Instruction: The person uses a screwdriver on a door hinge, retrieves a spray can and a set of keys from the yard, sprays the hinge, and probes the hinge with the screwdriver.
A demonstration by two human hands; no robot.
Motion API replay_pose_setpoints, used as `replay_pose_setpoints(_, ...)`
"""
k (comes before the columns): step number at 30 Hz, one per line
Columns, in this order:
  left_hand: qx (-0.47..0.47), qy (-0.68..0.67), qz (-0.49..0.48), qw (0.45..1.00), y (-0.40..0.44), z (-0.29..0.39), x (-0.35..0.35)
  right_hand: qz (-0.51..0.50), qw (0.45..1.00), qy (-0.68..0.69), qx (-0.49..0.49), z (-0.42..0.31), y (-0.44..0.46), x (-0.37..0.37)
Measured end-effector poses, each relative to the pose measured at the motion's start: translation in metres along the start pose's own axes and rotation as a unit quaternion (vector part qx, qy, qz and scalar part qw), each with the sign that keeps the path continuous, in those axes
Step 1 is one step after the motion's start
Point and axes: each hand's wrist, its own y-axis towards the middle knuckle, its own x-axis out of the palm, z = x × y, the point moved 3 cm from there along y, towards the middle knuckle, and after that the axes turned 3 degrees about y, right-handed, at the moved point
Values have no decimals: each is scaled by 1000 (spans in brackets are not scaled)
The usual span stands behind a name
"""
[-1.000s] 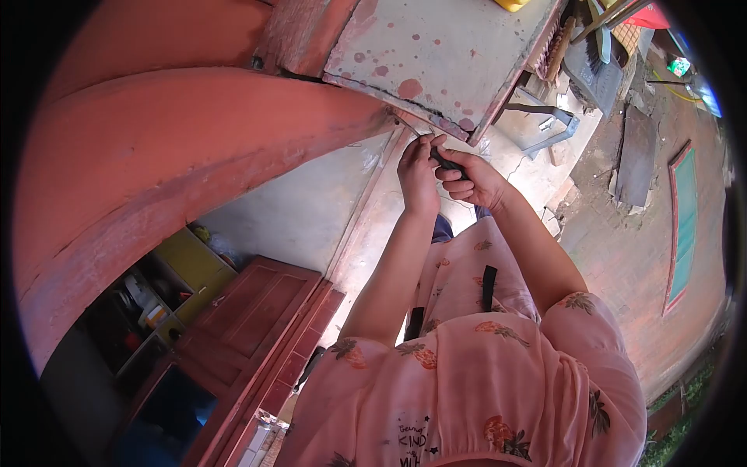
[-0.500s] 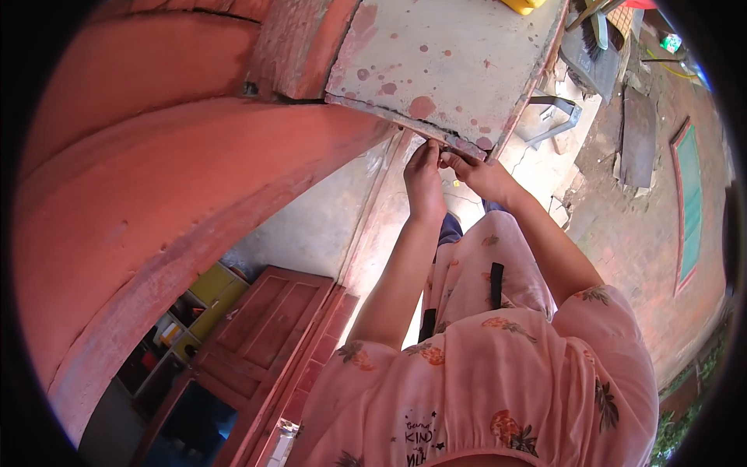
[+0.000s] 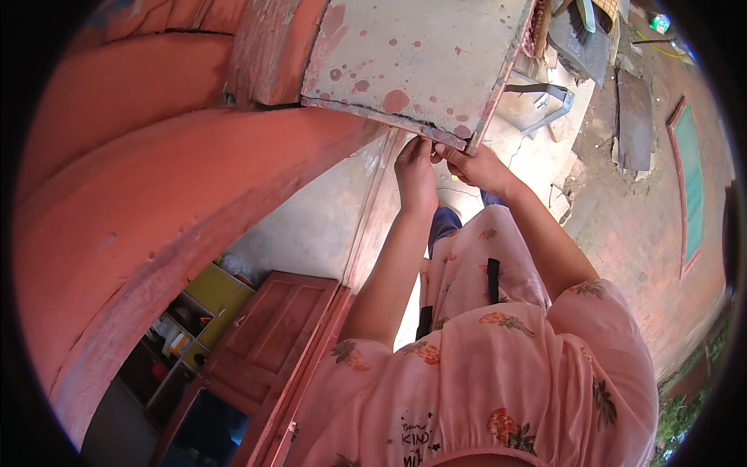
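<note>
My left hand is raised at the near edge of a grey ledge spotted with reddish paint. Its fingertips are pressed together just under that edge. Close beside it, my right hand is closed too, thumb on top and fingers curled beneath, by the ledge's corner. The fingertips of both hands almost meet. Anything pinched between them is too small or too hidden to make out.
An orange-red curved wall fills the left. Below it are a red-brown door and a yellow-fronted shelf. To the right lie a metal bracket-like frame, a dark board, a brush and a green panel.
The view has shifted slightly, so the ledge sits further left and higher, and a yellow object on it has left the frame. Both hands stay closed at the ledge's edge.
</note>
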Motion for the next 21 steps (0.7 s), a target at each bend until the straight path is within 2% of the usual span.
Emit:
replay_pose_setpoints(10, 25, 16, -8, 1000, 1, -5, -4, -16, 1000, 13, -3, 30, 19, -1)
replay_pose_setpoints(13, 21, 33, -13, 999, 3, -8, -7, -2, 999, -10, -47, 28, 18, 0)
replay_pose_setpoints(17, 33, -11, 2, 999, 0, -14, -8, -1, 995, -68, -70, 29, 18, -2)
replay_pose_setpoints(20, 17, -27, 4, 999, 6, -22, -11, -6, 994, -33, -103, 37, 25, -1)
replay_pose_setpoints(21, 10, -32, 2, 999, 6, -24, -12, -21, 997, -9, -78, 40, 25, -3)
